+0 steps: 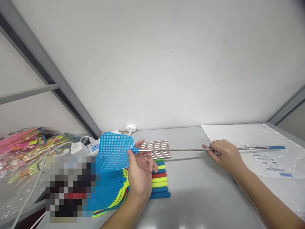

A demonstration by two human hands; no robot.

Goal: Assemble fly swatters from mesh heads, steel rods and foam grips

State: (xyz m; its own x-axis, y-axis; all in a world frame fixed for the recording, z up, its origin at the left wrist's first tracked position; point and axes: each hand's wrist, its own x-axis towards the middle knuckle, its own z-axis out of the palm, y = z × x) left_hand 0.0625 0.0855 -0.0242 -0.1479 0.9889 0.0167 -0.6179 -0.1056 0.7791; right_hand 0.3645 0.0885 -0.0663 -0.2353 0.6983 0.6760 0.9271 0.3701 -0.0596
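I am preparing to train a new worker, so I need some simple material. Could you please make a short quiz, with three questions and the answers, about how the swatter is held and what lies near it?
1. Which one touches the blue mesh head: the left hand or the right hand?
2. True or false: the right hand is closed on the blue grip.
3. Fill in: among the coloured handles lying on the table, one sees green, blue, yellow and ____.

Key:
1. The left hand, with its thumb near the neck.
2. False; it holds the metal rod, and the grip is farther right.
3. Red.
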